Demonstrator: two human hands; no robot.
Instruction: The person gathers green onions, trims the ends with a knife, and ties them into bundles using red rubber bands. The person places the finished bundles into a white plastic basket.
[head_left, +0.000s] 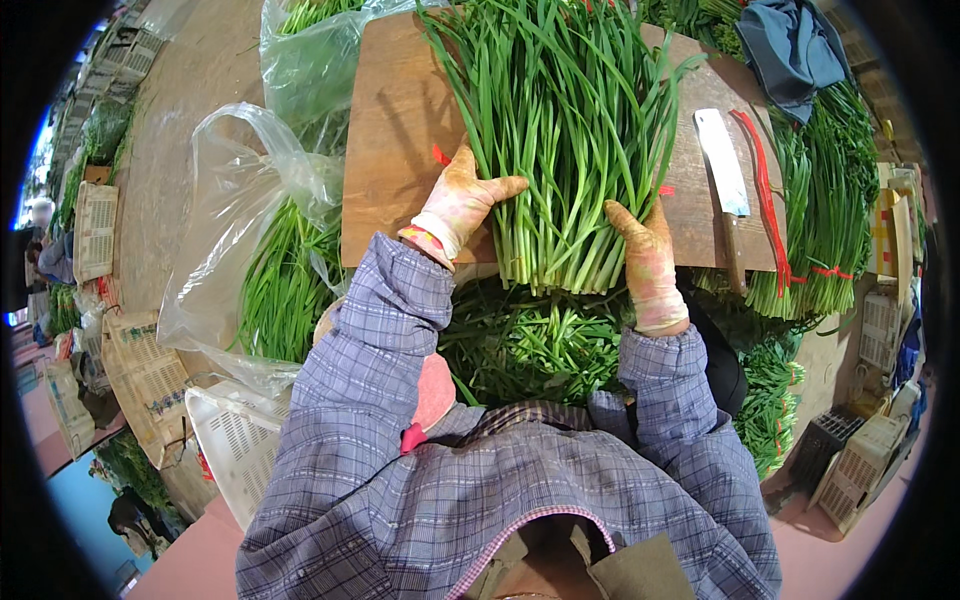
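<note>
A thick bunch of garlic chives (562, 150) lies on a wooden board (397, 97), cut stalk ends overhanging its near edge. My left hand (466, 196), in a stained glove, grips the left side of the bunch, its thumb over the stalks. On the right side, my right hand (643, 251), also gloved, holds the lower stalks with its thumb on top. A red tie strip (441, 155) pokes out at the left, and a red end (666, 190) shows at the right; any part between is hidden beneath the leaves.
Right of the bunch lie a cleaver (721, 161) and red tie strips (765, 195). Tied chive bundles (829, 202) and a blue-grey cloth (795, 52) are beyond. Loose trimmings (547, 345) sit below the board. Left are a plastic bag (217, 225) of chives and a white crate (232, 442).
</note>
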